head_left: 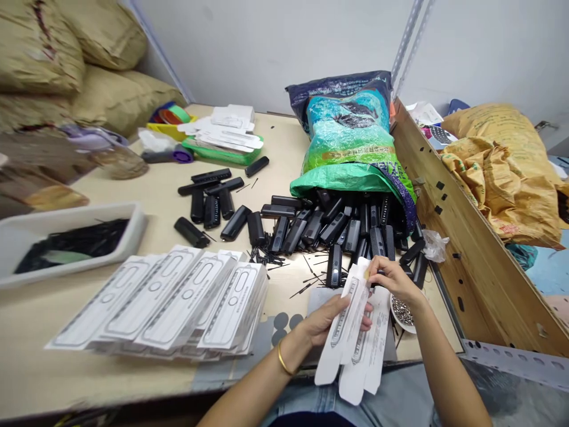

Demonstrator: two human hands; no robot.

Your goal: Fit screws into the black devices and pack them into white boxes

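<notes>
My left hand (326,320), a gold bangle at its wrist, is closed round a flat white printed carton (342,335) near the table's front edge. The thumb lies on the carton's face. My right hand (393,279) pinches the top end of the same carton between thumb and fingers. More flat white cartons (371,350) lie under and beside it, fanned over my lap. Just beyond my hands is a heap of black oblong plastic pieces (313,228), whose exact kind I cannot tell.
Left stand stacks of white printed packages (231,302) and a white tray (140,228) of thin black parts. A green-blue bag (351,136) spills the black pieces. Small metal parts fill a white bowl (403,314). A wooden board (444,213) edges the table's right side.
</notes>
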